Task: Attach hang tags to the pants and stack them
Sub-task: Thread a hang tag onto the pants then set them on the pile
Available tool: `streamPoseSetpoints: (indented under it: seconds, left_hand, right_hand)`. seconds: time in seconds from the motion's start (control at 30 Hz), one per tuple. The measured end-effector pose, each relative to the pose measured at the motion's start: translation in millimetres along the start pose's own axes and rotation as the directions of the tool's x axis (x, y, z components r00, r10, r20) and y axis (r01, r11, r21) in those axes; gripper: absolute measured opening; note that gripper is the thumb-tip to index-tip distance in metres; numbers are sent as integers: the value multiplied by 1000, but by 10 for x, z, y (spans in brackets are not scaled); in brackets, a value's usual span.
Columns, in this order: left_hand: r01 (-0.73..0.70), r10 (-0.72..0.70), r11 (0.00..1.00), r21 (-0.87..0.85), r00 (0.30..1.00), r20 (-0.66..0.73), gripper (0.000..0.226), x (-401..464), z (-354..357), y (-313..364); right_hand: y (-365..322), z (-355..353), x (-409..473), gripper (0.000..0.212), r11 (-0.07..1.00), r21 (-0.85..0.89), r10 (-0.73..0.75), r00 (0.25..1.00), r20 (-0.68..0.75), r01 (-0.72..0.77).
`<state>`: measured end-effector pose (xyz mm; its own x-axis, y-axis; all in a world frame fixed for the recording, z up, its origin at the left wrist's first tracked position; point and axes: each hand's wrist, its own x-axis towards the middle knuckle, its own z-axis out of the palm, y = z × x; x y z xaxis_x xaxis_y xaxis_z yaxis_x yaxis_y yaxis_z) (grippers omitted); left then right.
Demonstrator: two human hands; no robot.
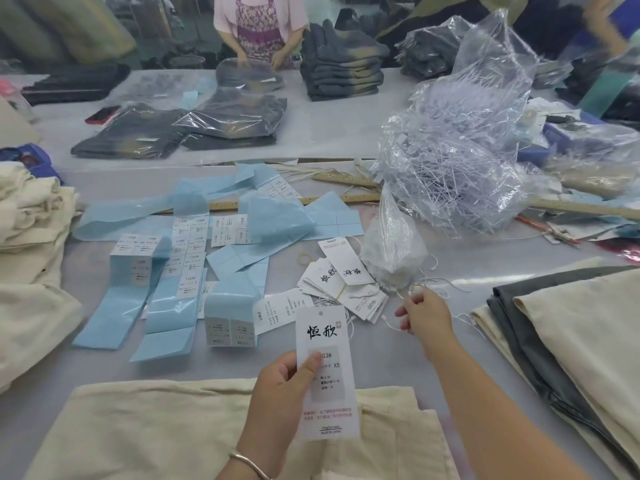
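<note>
While the hang tag (pixel 325 372) is pinched upright in the left hand (pixel 277 393), thumb over its printed face and fingers curled behind, a thin white string (pixel 391 322) is pinched by the right hand (pixel 424 315), fingertips closed on it. The tag's long axis runs away from the body, with the punched hole at the far, top end. That hole lies to the left of the right hand's fingers and slightly nearer the body, a short way apart. The right hand is the nearer one to it, so the string would likely have to be carried leftward to the top end, across the long axis, not along it.

The cream pants (pixel 207 431) are laid flat on the surface (pixel 398 362) directly under the left hand, nearest the body. Which part of them the tag goes on cannot be told from here. Step judged: threading not yet done, tag not yet on the pants.

A loose pile of tags (pixel 341 284) and a plastic bag of strings (pixel 394 249) lie just beyond the right hand. Folded pants (pixel 571 334) are stacked at the right. Blue sticker sheets (pixel 180 282) are spread on the left.
</note>
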<state>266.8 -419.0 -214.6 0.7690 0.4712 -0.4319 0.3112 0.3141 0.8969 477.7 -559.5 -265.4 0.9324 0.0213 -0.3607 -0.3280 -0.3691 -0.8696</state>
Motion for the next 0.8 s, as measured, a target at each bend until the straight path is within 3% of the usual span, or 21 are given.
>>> streamPoseSetpoints:
  seconds: [0.1, 0.23, 0.33, 0.57, 0.8]
  left_hand:
    - [-20, 20, 1000, -11, 1000, 13, 16, -80, 19, 47]
    - [-48, 48, 999, -16, 998, 38, 17, -241, -1, 140]
    - [-68, 70, 997, -44, 996, 51, 19, -393, -26, 199]
    - [-122, 121, 993, 2, 987, 103, 12, -710, -107, 206]
    - [-246, 235, 964, 99, 966, 112, 20, -913, -198, 211]
  right_hand:
    - [-8, -116, -257, 14, 965, 241, 79, 989, 128, -108]
    - [78, -203, -638, 4, 928, 320, 96, 952, 292, -191]
    - [90, -227, -903, 5, 924, 316, 105, 938, 330, -214]
    - [-217, -329, -1520, 8, 943, 323, 2, 968, 251, -86]
    - [-519, -421, -2179, 10, 919, 283, -315, 942, 111, 274]
